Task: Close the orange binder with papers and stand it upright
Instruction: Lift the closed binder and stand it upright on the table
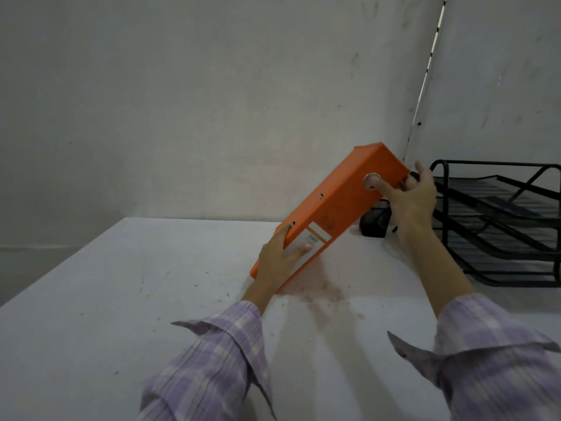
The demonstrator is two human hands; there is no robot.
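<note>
The orange binder (340,202) is closed and tilted, its lower end near the white table (121,299) and its upper end raised toward the wall corner. Its spine faces me, with a white label and a round finger hole. My left hand (277,262) grips the lower end over the label. My right hand (409,196) holds the upper end, thumb at the finger hole and fingers wrapped round the far edge. No papers show.
A black wire-mesh letter tray (498,226) with stacked tiers stands at the right against the wall. A small black object (375,223) sits behind the binder by the wall. Reddish stains mark the table below the binder.
</note>
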